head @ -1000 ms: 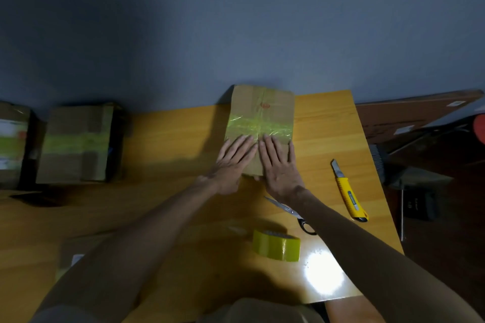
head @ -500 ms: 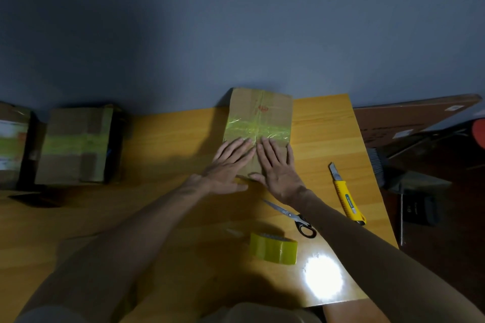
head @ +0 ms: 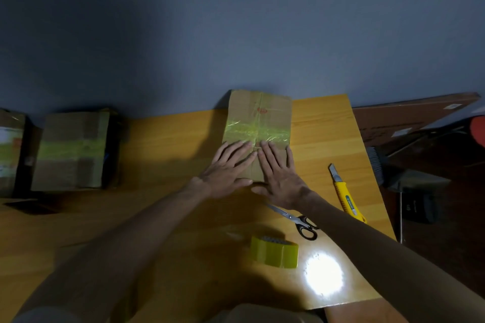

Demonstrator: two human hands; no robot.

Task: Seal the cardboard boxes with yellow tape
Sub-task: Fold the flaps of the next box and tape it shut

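The person's left arm (head: 118, 244) and right arm (head: 380, 249) are bare. The left hand (head: 225, 173) and right hand (head: 280, 181) are bare too. A bit of grey sleeve (head: 39, 316) shows at the top of the left arm. More grey cloth (head: 262, 313) shows low in the middle, too dim to tell what it is.

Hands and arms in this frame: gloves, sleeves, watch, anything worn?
Nothing worn on the left hand or right hand: no gloves, rings or watch visible. Both forearms are uncovered; a greyish patch at the left arm's lower end may be a short sleeve.
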